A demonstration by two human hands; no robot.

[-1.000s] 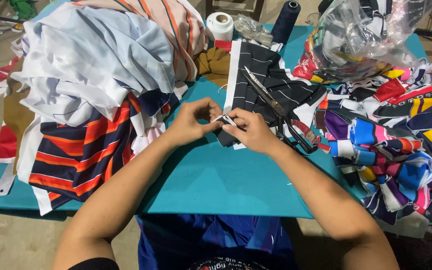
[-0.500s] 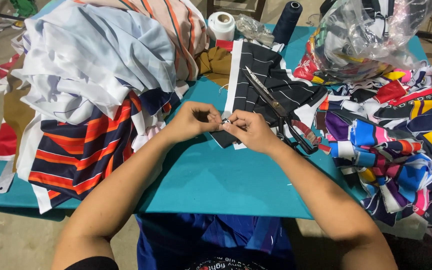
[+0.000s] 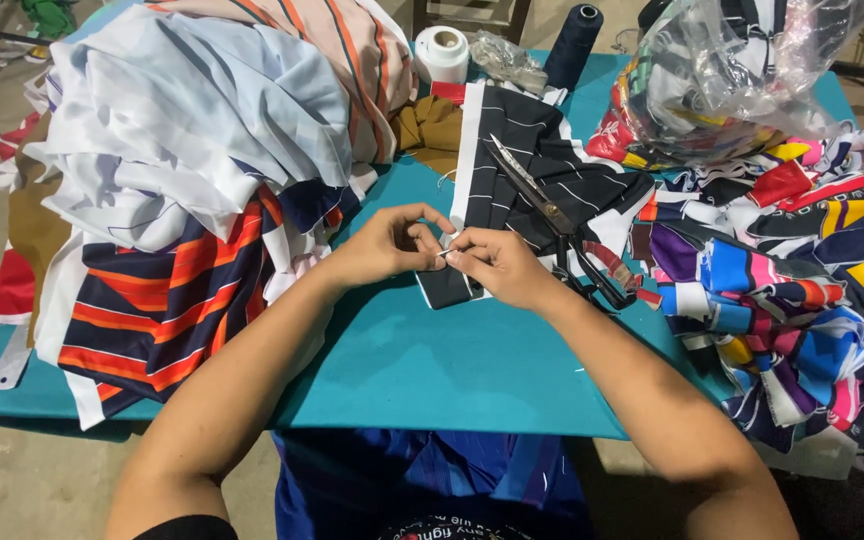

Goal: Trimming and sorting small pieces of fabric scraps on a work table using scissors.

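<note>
Now both hands are pinching a tiny white bit: left hand [image 3: 382, 245] and right hand [image 3: 497, 268] are meeting fingertip to fingertip, just over the black striped cloth [image 3: 542, 170].

Both forearms angled inward; left hand [image 3: 387, 245] and right hand [image 3: 497, 268] meet fingertip to fingertip, each grip pinched.

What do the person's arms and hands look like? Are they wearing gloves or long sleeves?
No gloves and no long sleeves. The left hand and the right hand are bare, and both forearms are uncovered right up to the elbows. Only a bit of black sleeve shows at the upper left arm. I can't see any rings, watch or bracelets.
</note>
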